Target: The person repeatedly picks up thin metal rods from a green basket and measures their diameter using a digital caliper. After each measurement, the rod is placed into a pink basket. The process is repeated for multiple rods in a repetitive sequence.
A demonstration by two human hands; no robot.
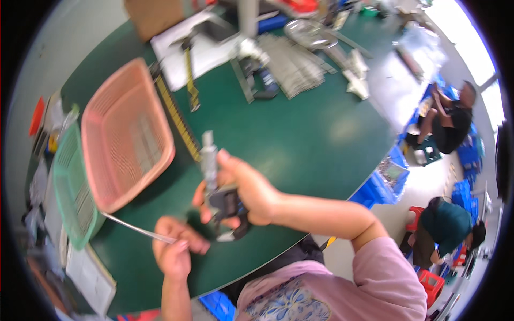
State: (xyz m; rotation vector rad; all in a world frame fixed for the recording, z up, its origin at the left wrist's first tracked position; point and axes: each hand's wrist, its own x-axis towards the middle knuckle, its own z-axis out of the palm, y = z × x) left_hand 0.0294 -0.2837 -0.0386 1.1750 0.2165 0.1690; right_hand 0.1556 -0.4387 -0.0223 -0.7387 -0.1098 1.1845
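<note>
My right hand (pixel 251 190) is wrapped round a digital micrometer (pixel 227 202), with its silver thimble pointing away from me and its dark curved frame toward the table's near edge. Between the fingers of my left hand (pixel 174 251) is a thin, shiny metal strip (pixel 136 229) that reaches left toward the baskets. The strip and the micrometer are apart. Just beyond my left hand stands a pink plastic basket (pixel 96 160) with several flat metal strips (pixel 145 147) lying inside. Some blur softens both hands, so the exact finger contact is hard to see.
A green basket (pixel 63 184) sits left of the pink one. Across the green table (pixel 300 144) lie a yellow ruler (pixel 178 117), a pile of flat grey strips (pixel 293 67) and another dark-framed measuring tool (pixel 266 84). A blue bin (pixel 375 187) stands beyond the right edge; two people sit farther right.
</note>
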